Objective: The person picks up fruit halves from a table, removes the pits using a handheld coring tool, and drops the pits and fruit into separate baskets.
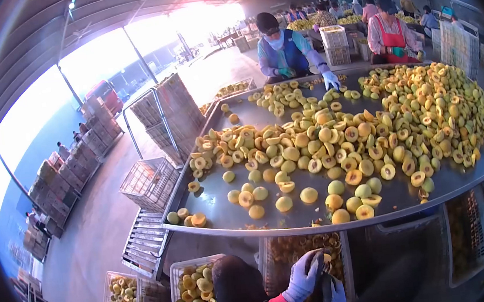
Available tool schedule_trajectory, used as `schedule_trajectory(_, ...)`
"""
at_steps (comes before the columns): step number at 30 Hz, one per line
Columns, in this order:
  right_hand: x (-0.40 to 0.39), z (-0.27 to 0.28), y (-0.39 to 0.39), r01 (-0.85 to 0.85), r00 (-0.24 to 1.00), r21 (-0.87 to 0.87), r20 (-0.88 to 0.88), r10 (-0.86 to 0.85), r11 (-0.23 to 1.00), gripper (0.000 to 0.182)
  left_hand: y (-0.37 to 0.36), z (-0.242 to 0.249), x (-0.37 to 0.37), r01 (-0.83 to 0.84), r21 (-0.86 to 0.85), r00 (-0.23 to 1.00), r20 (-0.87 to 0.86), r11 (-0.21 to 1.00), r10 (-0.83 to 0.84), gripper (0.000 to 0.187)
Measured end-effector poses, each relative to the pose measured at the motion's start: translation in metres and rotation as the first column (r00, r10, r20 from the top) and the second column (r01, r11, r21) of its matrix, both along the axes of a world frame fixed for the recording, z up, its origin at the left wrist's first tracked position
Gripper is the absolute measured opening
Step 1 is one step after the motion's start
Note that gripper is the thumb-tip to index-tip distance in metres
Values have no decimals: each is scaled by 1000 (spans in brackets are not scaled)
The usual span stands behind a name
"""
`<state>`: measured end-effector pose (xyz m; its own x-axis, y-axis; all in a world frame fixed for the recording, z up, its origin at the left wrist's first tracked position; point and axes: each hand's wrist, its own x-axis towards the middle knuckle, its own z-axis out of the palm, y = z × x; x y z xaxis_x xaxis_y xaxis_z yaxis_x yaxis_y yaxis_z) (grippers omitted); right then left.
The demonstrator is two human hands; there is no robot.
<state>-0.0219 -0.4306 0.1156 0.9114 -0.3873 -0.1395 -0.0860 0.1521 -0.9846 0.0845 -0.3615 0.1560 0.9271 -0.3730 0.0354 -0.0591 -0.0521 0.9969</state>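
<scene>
Below the near edge of the metal table, my left hand (303,279), in a pale glove with a red sleeve behind it, is closed at the fingertips round a small yellowish fruit piece (326,257). Close beside it on the right is my right hand (338,299), also pale-gloved, its fingers bent round something dark that I cannot make out. Both hands are over a crate (346,257) of fruit scraps. Many halved yellow-green fruits (308,195) lie on the metal table (224,208) above them.
A crate (176,285) of fruit stands left of my knee, another (107,298) farther left. Across the table, two co-workers (285,53) (391,35) handle fruit. Stacked crates (174,114) and an empty crate (149,183) stand beyond the table's left edge.
</scene>
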Motion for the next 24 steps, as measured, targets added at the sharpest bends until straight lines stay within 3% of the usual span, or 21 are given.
schedule_trajectory(3, -3, -13, 2, 44, 997, -370, 81, -15, 928, 34, 1, -9, -6, 3, 29, 998, 58, 1000, -4, 29)
schedule_trajectory(6, -6, -24, 2, 86, 991, -561, 131, -15, 823, 34, -4, -16, -12, -38, -69, 999, -32, 997, 36, 29)
schedule_trajectory(9, -6, -25, 4, 101, 989, -622, 146, -12, 776, 34, -5, -19, -13, -69, -125, 996, -61, 990, 62, 28)
schedule_trajectory(12, -10, -23, 7, 57, 992, -477, 129, 5, 877, 37, -3, -17, -16, -69, -126, 998, -10, 990, 68, 28)
schedule_trajectory(14, -11, -38, 3, 83, 985, -753, 162, 61, 652, 43, -1, -5, -15, 5, -53, 1000, 24, 999, -4, 29)
schedule_trajectory(15, -13, -43, 0, 79, 985, -752, 159, 63, 654, 43, -1, -1, -12, 3, -51, 1000, 21, 999, -2, 29)
schedule_trajectory(16, -14, -39, -4, 97, 987, -944, 131, 89, 317, 45, -2, 3, -8, 68, -108, 990, -114, 992, -80, 30)
schedule_trajectory(17, -14, -34, -9, 102, 990, -992, 94, 102, -68, 47, -3, 7, -6, 126, -173, 955, -244, 977, -167, 31)
schedule_trajectory(18, -17, -30, -13, 91, 992, -994, 84, 97, -66, 47, -1, 4, 1, 147, -401, 862, -397, 904, -316, 35)
schedule_trajectory(19, -19, -25, -17, 51, 984, -976, 86, 156, 213, 52, -1, 11, 2, 145, -389, 860, -406, 910, -310, 37)
schedule_trajectory(20, -16, -14, -21, -2, 973, -881, 108, 204, 474, 56, -1, 17, 3, 148, -376, 857, -413, 915, -308, 39)
schedule_trajectory(21, -4, -4, -21, -13, 980, -353, 179, 81, 936, 35, -3, 13, 4, 197, -284, 926, -260, 939, -273, 40)
schedule_trajectory(22, 14, 17, -19, 24, 986, 351, 146, -80, 936, 21, -2, 16, 18, 154, -252, 969, -152, 955, -196, 36)
schedule_trajectory(23, 3, 28, -14, 71, 991, 496, 66, -119, 866, 22, 0, -1, 10, 137, -207, 975, -146, 969, -169, 33)
schedule_trajectory(24, 5, 37, -13, 94, 990, 619, 23, -137, 780, 23, -6, 8, 6, 63, -310, 951, -270, 949, -152, 32)
